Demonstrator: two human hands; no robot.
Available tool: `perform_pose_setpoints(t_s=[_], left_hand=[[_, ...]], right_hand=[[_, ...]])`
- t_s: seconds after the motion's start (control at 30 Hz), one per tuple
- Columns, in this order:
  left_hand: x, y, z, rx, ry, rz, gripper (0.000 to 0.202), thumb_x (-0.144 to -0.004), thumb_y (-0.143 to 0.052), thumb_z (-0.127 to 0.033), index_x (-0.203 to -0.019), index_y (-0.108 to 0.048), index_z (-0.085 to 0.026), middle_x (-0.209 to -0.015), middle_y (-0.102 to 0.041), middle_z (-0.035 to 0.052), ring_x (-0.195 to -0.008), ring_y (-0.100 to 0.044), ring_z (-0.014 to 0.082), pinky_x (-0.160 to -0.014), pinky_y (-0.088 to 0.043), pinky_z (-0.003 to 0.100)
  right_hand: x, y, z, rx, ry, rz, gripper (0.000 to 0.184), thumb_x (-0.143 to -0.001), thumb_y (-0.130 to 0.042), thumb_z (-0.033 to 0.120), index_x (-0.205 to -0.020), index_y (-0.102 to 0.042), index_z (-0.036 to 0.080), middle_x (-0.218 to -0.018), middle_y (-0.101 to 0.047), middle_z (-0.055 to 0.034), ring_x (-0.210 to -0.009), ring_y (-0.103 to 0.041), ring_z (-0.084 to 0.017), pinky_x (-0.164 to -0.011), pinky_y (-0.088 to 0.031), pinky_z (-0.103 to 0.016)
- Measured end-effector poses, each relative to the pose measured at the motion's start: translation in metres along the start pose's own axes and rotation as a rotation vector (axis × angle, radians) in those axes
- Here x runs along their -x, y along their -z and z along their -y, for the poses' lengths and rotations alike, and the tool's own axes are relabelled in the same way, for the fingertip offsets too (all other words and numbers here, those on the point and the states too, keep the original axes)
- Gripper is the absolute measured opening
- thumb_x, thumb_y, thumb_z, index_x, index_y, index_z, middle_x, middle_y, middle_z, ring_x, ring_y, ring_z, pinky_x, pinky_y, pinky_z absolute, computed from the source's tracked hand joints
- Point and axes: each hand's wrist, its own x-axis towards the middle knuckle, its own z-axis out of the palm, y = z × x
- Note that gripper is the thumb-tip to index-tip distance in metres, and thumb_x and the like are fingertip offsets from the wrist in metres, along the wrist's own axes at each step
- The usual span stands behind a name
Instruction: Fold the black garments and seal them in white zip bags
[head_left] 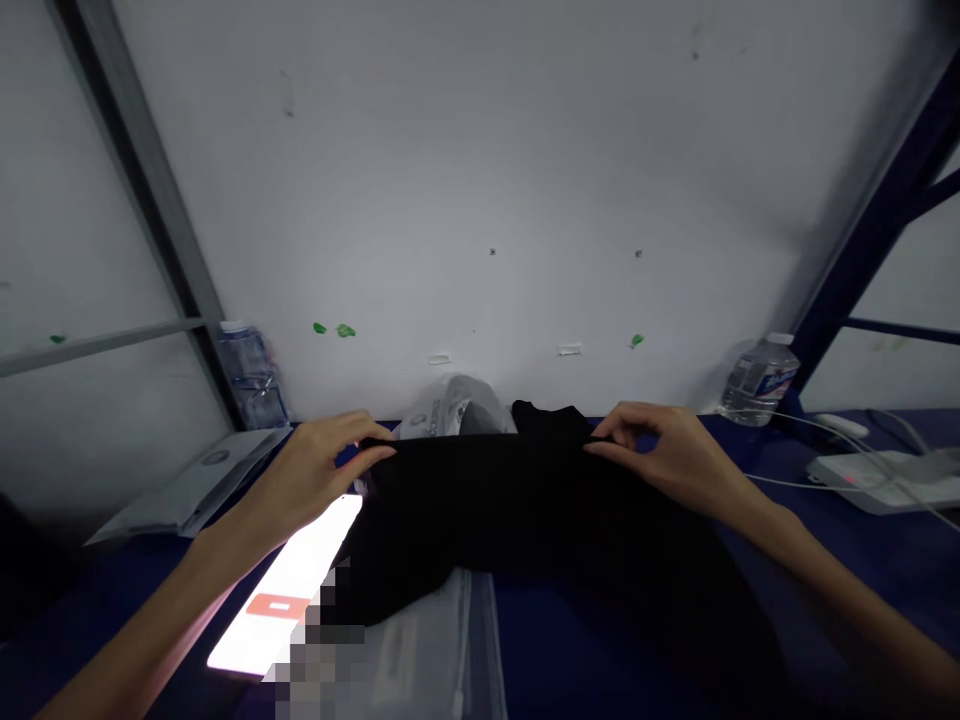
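Note:
A black cloth garment (487, 500) is stretched between my two hands, its upper edge pulled nearly straight. My left hand (330, 460) pinches that edge at its left end, thumb against fingers. At the other end my right hand (652, 450) pinches it the same way. The cloth hangs down from the edge and spreads toward the lower right; it is too dark to tell what garment it is. A smaller dark piece of cloth (551, 418) shows behind the edge. Below my left forearm lies a phone (311, 550) with a bright white screen.
A clear zip bag (427, 650) lies in front on the blue surface (555, 640). Water bottles stand at left (255, 375) and right (761, 380). A grey plastic package (202, 480) lies left, a crumpled bag (465, 405) behind. At right, a power strip (885, 480) has white cables.

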Motion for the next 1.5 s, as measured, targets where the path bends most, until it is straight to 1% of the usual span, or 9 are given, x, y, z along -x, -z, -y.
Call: perform_pose_setpoints(t_s=[0.13,0.37,0.6,0.77,0.87,1.0,1.3,1.4,1.5], left_hand=[[-0.008,0.007,-0.008,-0.016,0.155,-0.114,0.02,-0.092,-0.061,-0.043,-0.093,-0.068,-0.024,-0.089,-0.073,0.0016,-0.084,-0.068,0.0215,-0.075,-0.052,0.035],[-0.015,0.028,-0.035,0.363,0.348,0.005,0.021,-0.09,-0.06,-0.043,-0.087,-0.062,-0.022,-0.084,-0.066,-0.0004,-0.082,-0.065,0.0189,-0.079,-0.052,0.033],[-0.014,0.045,-0.034,1.092,0.455,0.197,0.031,-0.084,-0.067,-0.046,-0.077,-0.051,-0.021,-0.061,-0.044,-0.0049,-0.048,-0.041,0.008,-0.046,-0.04,0.02],[-0.033,0.023,-0.006,0.391,0.33,0.028,0.024,-0.089,-0.058,-0.044,-0.091,-0.061,-0.02,-0.072,-0.062,0.0011,-0.065,-0.06,0.0166,-0.063,-0.051,0.03],[-0.036,-0.004,0.008,0.239,0.28,-0.02,0.017,-0.087,-0.06,-0.037,-0.087,-0.064,-0.02,-0.085,-0.067,0.0032,-0.082,-0.062,0.0214,-0.078,-0.048,0.035],[-0.025,-0.029,0.015,0.155,0.211,0.061,0.014,-0.088,-0.06,-0.033,-0.085,-0.067,-0.022,-0.083,-0.069,0.0011,-0.076,-0.061,0.0198,-0.074,-0.043,0.033],[-0.016,-0.004,-0.001,0.254,0.218,0.146,0.021,-0.096,-0.05,-0.038,-0.085,-0.057,-0.022,-0.08,-0.058,-0.0021,-0.076,-0.058,0.0157,-0.075,-0.046,0.029],[-0.011,0.014,-0.009,0.543,0.265,0.214,0.021,-0.095,-0.054,-0.04,-0.084,-0.055,-0.022,-0.07,-0.045,-0.0045,-0.064,-0.046,0.0122,-0.062,-0.041,0.024],[-0.006,0.028,-0.012,0.877,0.333,0.238,0.024,-0.092,-0.059,-0.042,-0.081,-0.052,-0.021,-0.066,-0.041,-0.0049,-0.055,-0.04,0.0099,-0.052,-0.038,0.021]], right_hand=[[-0.004,0.011,0.007,-0.057,-0.02,-0.002,0.025,-0.087,-0.068,0.043,-0.076,-0.062,0.022,-0.065,-0.063,-0.0015,-0.061,-0.058,-0.017,-0.062,-0.049,-0.03],[-0.007,0.027,0.006,-0.145,-0.213,0.054,0.03,-0.08,-0.072,0.049,-0.078,-0.062,0.021,-0.048,-0.057,0.0027,-0.041,-0.048,-0.012,-0.041,-0.035,-0.024],[-0.008,0.055,0.025,-0.961,-0.37,0.408,0.043,-0.068,-0.083,0.046,-0.072,-0.047,0.022,-0.061,-0.054,0.0053,-0.049,-0.05,-0.009,-0.046,-0.04,-0.021],[-0.016,0.028,-0.004,-0.574,-0.354,0.371,0.028,-0.081,-0.073,0.045,-0.084,-0.056,0.023,-0.064,-0.056,0.0043,-0.049,-0.049,-0.01,-0.045,-0.04,-0.023],[-0.019,0.001,-0.023,-0.339,-0.225,0.279,0.024,-0.079,-0.073,0.041,-0.089,-0.061,0.022,-0.066,-0.057,0.0035,-0.057,-0.055,-0.012,-0.053,-0.045,-0.024],[-0.015,-0.018,-0.033,-0.218,-0.197,0.3,0.023,-0.077,-0.07,0.03,-0.097,-0.067,0.02,-0.073,-0.063,0.0004,-0.064,-0.06,-0.015,-0.059,-0.049,-0.027],[-0.009,-0.004,-0.016,-0.203,-0.28,0.208,0.021,-0.085,-0.065,0.043,-0.088,-0.061,0.022,-0.075,-0.062,0.0011,-0.043,-0.052,-0.009,-0.037,-0.04,-0.022],[-0.003,0.011,-0.007,-0.438,-0.331,0.331,0.029,-0.085,-0.067,0.049,-0.092,-0.053,0.024,-0.091,-0.065,0.0014,-0.036,-0.041,-0.003,-0.031,-0.034,-0.019],[0.001,0.027,0.0,-0.7,-0.407,0.428,0.037,-0.08,-0.072,0.051,-0.098,-0.05,0.026,-0.079,-0.062,0.0039,-0.041,-0.046,-0.005,-0.034,-0.038,-0.017]])
